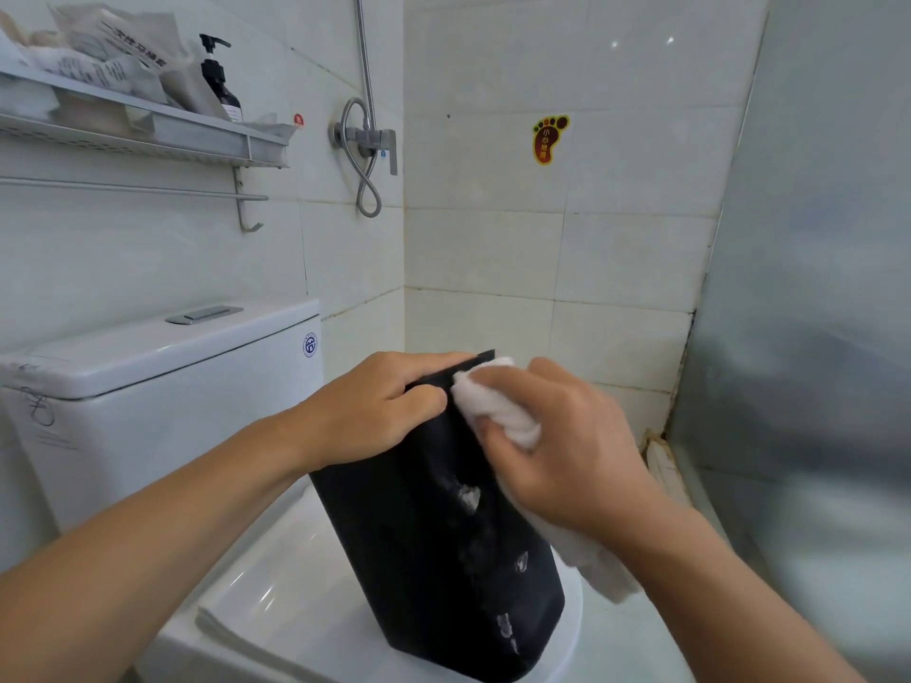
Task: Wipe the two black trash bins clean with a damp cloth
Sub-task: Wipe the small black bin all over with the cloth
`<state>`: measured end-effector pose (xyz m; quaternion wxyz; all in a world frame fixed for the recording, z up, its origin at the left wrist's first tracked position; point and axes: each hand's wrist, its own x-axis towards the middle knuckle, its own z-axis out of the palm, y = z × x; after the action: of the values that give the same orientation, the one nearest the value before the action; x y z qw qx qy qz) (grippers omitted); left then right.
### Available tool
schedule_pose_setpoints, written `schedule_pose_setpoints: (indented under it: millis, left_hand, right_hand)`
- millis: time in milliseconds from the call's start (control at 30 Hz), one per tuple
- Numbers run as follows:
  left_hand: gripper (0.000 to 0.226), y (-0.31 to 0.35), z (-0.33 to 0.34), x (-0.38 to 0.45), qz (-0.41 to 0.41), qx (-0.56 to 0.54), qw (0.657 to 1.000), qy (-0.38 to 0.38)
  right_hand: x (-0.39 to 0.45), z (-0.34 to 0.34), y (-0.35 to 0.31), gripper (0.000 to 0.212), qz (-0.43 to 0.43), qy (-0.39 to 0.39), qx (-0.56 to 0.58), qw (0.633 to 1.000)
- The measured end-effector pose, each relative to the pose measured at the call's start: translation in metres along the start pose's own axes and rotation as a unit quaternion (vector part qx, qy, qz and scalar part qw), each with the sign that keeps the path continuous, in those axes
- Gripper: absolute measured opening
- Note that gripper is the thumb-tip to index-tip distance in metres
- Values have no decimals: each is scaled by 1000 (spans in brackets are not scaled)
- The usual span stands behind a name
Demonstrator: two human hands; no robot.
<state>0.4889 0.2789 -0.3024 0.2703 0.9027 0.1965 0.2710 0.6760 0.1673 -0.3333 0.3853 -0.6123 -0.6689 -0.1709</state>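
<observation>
A black bin stands tilted on the closed toilet lid, its base near the lid's right edge. The left hand grips its far rim; the right hand presses a bunched white cloth there. A wall stands close on the right. A foot-shaped sticker bears Chinese writing, too small to make out.

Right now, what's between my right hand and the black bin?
In the head view, a bunched white cloth lies between the right hand and the black bin, pressed near its top.
</observation>
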Motion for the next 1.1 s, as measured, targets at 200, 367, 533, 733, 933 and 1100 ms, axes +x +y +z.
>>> schedule_pose_setpoints:
  millis: [200,367,533,733,933,1100]
  left_hand:
    - [57,-1,0,-1,-3,-37,999,3]
    - [59,-6,-6,-1,0,-34,999,7]
    - [59,-11,-8,-7,4,-73,997,12]
    - [61,-6,-6,-5,20,-72,997,-8]
    - [61,-10,-12,-7,4,-63,998,18]
    - [56,-7,-5,-4,4,-32,999,14]
  right_hand:
    - [17,12,18,25,86,62,-8,994]
    - [-10,9,-15,35,-21,-33,49,998]
    - [20,18,18,30,67,39,29,997]
    - [15,18,26,30,75,45,68,994]
    - [-17,16,-2,33,-44,-52,85,994]
    - [16,23,15,37,34,45,67,996]
